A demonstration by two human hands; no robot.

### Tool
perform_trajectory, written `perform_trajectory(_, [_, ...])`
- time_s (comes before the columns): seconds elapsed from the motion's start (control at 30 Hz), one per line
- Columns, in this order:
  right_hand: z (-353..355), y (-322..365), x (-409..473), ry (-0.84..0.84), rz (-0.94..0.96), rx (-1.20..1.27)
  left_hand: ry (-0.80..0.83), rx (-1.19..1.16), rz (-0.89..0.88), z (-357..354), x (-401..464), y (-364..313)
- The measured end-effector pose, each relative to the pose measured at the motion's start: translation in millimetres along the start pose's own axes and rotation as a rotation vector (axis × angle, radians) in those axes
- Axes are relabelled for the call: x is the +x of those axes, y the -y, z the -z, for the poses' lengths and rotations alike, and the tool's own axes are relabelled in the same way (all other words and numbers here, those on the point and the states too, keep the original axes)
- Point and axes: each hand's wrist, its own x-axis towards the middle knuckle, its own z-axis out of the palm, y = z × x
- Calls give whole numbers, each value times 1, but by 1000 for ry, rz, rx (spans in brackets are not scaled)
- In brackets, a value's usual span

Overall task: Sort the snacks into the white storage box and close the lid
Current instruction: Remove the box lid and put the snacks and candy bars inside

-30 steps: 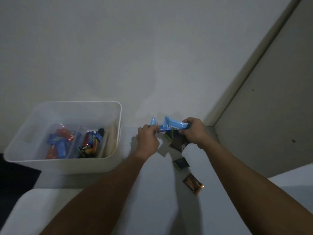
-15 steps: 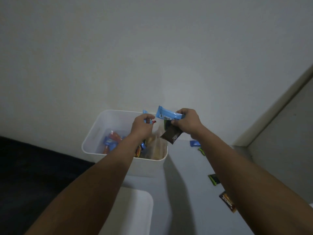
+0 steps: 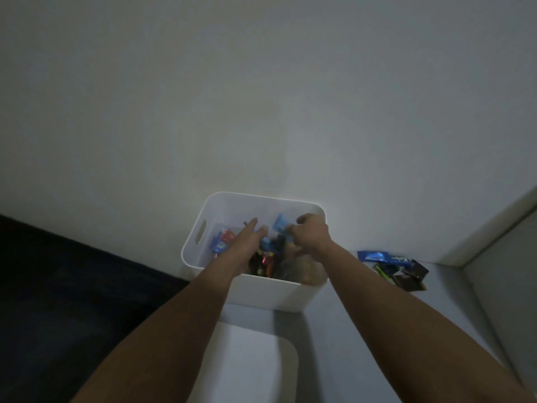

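Note:
The white storage box (image 3: 270, 295) stands open against the wall, with several snack packets (image 3: 263, 264) inside. Both my hands are over its opening. My left hand (image 3: 247, 239) has its fingers stretched out and apart, holding nothing. My right hand (image 3: 312, 234) is curled, its fingertips pinching a light blue snack packet (image 3: 280, 224) above the box's contents; a dark packet beneath it is partly hidden. Further snacks lie on the table to the right of the box: a blue packet (image 3: 374, 256) and dark brown packets (image 3: 412, 274).
The box's white lid (image 3: 255, 365) lies flat on the table just in front of the box, between my forearms. A dark surface (image 3: 72, 286) fills the lower left. A wall corner and ledge (image 3: 494, 228) close off the right side.
Both hands have dropped from above the rim into the box. My left hand has opened and no longer holds its small packet. The blue packet has gone down with my right hand.

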Motion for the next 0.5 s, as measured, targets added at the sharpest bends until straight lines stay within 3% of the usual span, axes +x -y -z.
perform_trajectory(0.07, [3,-3,-3,46,-57,-35,33,-104,54,0,0,3])
perform_trajectory(0.27, [30,-13,2,-23,-24,72,-126,187,26,1,2,-6])
perform_trajectory(0.5, [99,-47,2,-58,-41,158,-62,145,-195,-50,-16,-30])
